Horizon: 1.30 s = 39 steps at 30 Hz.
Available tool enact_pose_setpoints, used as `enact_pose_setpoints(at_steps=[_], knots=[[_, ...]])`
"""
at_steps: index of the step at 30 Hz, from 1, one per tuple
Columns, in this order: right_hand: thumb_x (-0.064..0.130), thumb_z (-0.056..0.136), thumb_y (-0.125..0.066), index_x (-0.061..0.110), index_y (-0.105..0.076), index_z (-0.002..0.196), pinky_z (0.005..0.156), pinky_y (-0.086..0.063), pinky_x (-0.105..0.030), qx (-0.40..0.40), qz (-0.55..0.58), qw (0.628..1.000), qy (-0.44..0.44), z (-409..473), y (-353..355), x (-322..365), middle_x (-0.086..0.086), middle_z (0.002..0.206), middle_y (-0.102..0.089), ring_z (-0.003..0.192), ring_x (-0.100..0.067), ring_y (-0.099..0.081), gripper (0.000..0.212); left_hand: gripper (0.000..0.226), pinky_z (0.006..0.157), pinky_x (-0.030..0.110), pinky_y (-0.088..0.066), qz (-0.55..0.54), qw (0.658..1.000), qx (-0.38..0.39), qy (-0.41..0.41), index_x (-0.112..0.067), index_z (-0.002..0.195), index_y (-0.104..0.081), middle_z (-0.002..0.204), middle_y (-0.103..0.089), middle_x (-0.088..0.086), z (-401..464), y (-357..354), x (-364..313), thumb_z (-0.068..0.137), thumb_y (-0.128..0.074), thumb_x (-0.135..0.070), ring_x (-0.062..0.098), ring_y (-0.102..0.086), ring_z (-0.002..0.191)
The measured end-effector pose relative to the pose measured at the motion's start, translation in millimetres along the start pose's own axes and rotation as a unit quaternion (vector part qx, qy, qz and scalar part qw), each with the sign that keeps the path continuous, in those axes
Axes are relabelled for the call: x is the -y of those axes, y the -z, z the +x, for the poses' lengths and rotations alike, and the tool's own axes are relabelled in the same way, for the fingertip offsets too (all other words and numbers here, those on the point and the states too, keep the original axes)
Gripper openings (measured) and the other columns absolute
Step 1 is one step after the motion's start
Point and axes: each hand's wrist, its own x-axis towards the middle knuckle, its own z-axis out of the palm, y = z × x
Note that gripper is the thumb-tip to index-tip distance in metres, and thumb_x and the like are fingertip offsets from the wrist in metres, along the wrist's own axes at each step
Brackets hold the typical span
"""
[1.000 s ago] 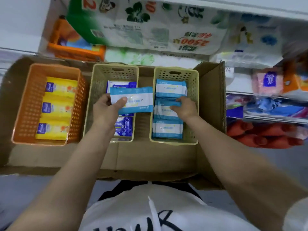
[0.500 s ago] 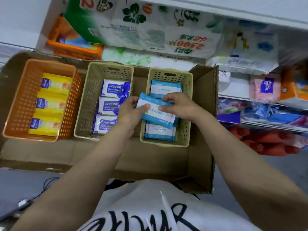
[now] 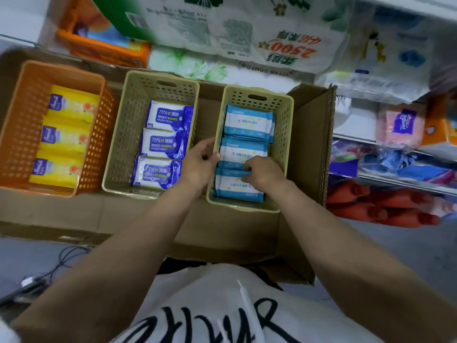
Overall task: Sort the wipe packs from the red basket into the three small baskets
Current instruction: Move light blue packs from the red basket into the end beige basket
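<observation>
Three small baskets stand in a cardboard box (image 3: 309,144). The orange basket (image 3: 22,120) holds three yellow packs (image 3: 66,139). In the middle beige basket (image 3: 123,134) lie three dark blue alcohol wipe packs (image 3: 163,144). The right beige basket (image 3: 284,134) holds light blue packs in a row. My left hand (image 3: 197,164) reaches over that basket's left rim and pinches the left end of the middle light blue pack (image 3: 247,152). My right hand (image 3: 264,173) lies on the same pack, fingers curled over its near edge. The red basket is out of view.
Behind the box lie large wrapped toilet paper bundles (image 3: 222,33) and an orange package (image 3: 103,43). Shelves at the right hold pink tissue packs (image 3: 400,127) and red items (image 3: 376,206). A cable (image 3: 57,266) lies on the grey floor at the lower left.
The light blue pack went from above the middle basket, in my left hand, over to the right basket. Both hands have now lowered it into the middle of that basket's row.
</observation>
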Motion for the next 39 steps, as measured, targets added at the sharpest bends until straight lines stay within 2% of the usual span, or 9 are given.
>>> enact_pose_setpoints(at_steps=[7, 16, 21, 25, 28, 30, 32, 35, 39], knots=[[0.034, 0.086, -0.072, 0.021, -0.06, 0.111, 0.075, -0.048, -0.03, -0.057, -0.028, 0.998, 0.004, -3.1, -11.3, -1.1, -0.004, 0.112, -0.065, 0.103, -0.023, -0.06, 0.031, 0.042, 0.074, 0.023, -0.051, -0.032, 0.999, 0.022, 0.016, -0.028, 0.135, -0.055, 0.116, -0.06, -0.005, 1.7, 2.2, 1.3, 0.096, -0.061, -0.014, 0.015, -0.055, 0.114], [0.035, 0.089, -0.068, 0.015, -0.06, 0.12, 0.096, -0.045, -0.036, -0.083, -0.058, 0.995, 0.025, -3.2, -17.8, -3.0, -0.007, 0.12, -0.056, 0.12, -0.024, -0.045, 0.037, 0.041, 0.058, 0.012, -0.052, -0.035, 0.999, 0.013, 0.011, -0.026, 0.135, -0.056, 0.101, -0.064, -0.01, -1.2, -0.3, 2.4, 0.097, -0.059, -0.012, 0.004, -0.061, 0.095], [0.033, 0.088, -0.07, 0.016, -0.062, 0.115, 0.079, -0.047, -0.029, -0.025, -0.041, 0.999, 0.013, -3.3, -4.9, 1.2, -0.006, 0.118, -0.063, 0.109, -0.022, -0.056, 0.033, 0.041, 0.081, 0.024, -0.052, -0.015, 1.0, -0.006, 0.008, -0.023, 0.136, -0.056, 0.121, -0.065, 0.004, -3.4, -2.5, 3.5, 0.097, -0.06, -0.014, 0.016, -0.06, 0.11], [0.032, 0.09, -0.069, 0.015, -0.07, 0.114, 0.079, -0.053, -0.033, -0.05, 0.112, 0.991, -0.052, -12.1, 17.9, 3.1, -0.003, 0.102, -0.068, 0.09, -0.019, -0.064, 0.029, 0.044, 0.091, 0.024, -0.046, 0.029, 0.998, -0.051, -0.035, -0.018, 0.135, -0.056, 0.123, -0.062, 0.0, -15.7, 0.1, 3.5, 0.093, -0.066, -0.025, 0.009, -0.056, 0.108], [0.023, 0.091, -0.07, 0.018, -0.067, 0.09, 0.07, -0.059, -0.032, -0.078, 0.434, 0.892, -0.101, -29.3, 32.9, 4.1, -0.004, 0.099, -0.072, 0.078, -0.013, -0.068, 0.006, 0.048, 0.093, 0.024, -0.048, 0.048, 0.987, -0.107, -0.109, -0.014, 0.133, -0.056, 0.125, -0.06, 0.0, -29.4, -2.0, -4.0, 0.089, -0.07, -0.028, 0.009, -0.059, 0.108], [0.016, 0.092, -0.069, 0.013, -0.065, 0.098, 0.062, -0.058, -0.025, -0.038, 0.582, 0.808, -0.083, -41.5, 39.4, 9.9, -0.007, 0.101, -0.073, 0.075, -0.011, -0.072, 0.008, 0.048, 0.091, 0.023, -0.049, 0.03, 0.989, -0.092, -0.112, -0.011, 0.13, -0.058, 0.12, -0.064, -0.001, -33.8, -3.5, -15.0, 0.088, -0.072, -0.028, 0.009, -0.061, 0.104], [0.013, 0.09, -0.071, 0.009, -0.063, 0.109, 0.062, -0.057, -0.023, -0.004, 0.634, 0.771, -0.065, -47.7, 39.0, 15.4, -0.009, 0.101, -0.074, 0.076, -0.013, -0.074, 0.021, 0.041, 0.09, 0.029, -0.053, 0.001, 0.995, -0.025, -0.097, -0.009, 0.127, -0.061, 0.115, -0.069, 0.004, -35.3, -4.3, -25.8, 0.088, -0.072, -0.02, 0.013, -0.065, 0.101], [0.023, 0.086, -0.077, 0.016, -0.064, 0.107, 0.073, -0.058, -0.027, -0.086, 0.558, 0.822, -0.077, -52.3, 40.4, 23.9, -0.001, 0.105, -0.073, 0.092, -0.015, -0.072, 0.026, 0.037, 0.092, 0.035, -0.055, -0.027, 0.997, -0.004, -0.072, -0.007, 0.125, -0.063, 0.116, -0.07, 0.011, -33.6, 2.4, -34.9, 0.088, -0.07, -0.007, 0.018, -0.067, 0.103], [0.032, 0.082, -0.079, 0.023, -0.037, 0.147, 0.106, -0.041, -0.032, -0.262, 0.342, 0.902, 0.02, -53.7, 55.5, 12.2, 0.0, 0.141, -0.047, 0.13, -0.014, -0.045, 0.078, 0.03, 0.095, 0.044, -0.054, 0.051, 0.998, 0.029, -0.039, -0.01, 0.118, -0.068, 0.11, -0.072, 0.008, -25.7, 20.7, -33.8, 0.088, -0.071, -0.015, 0.022, -0.068, 0.103]])
